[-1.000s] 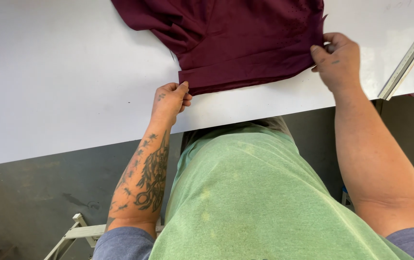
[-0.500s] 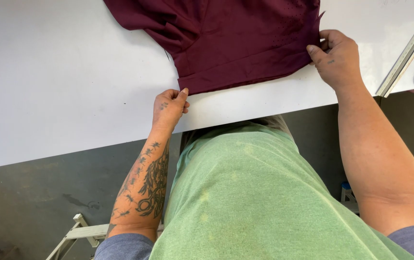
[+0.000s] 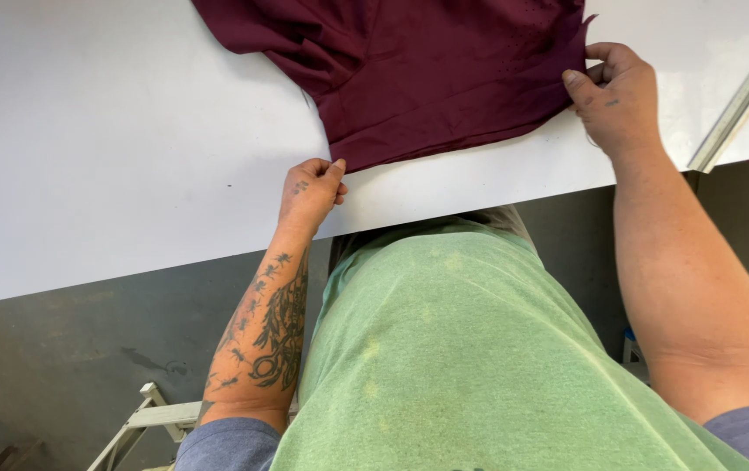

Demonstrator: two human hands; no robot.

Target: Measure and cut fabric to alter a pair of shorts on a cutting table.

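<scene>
We pinch the maroon garment (image 3: pixel 444 78), spread on the white table (image 3: pixel 113 131) at upper centre, left hand (image 3: pixel 309 194) on its lower-left corner, right hand (image 3: pixel 614 96) on its right edge, apparently keeping the hem taut.

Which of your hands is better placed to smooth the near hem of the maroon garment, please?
Left, probably. The left hand already pinches the near corner of the maroon garment at the white table edge, while the right hand holds the side edge farther back.
</scene>
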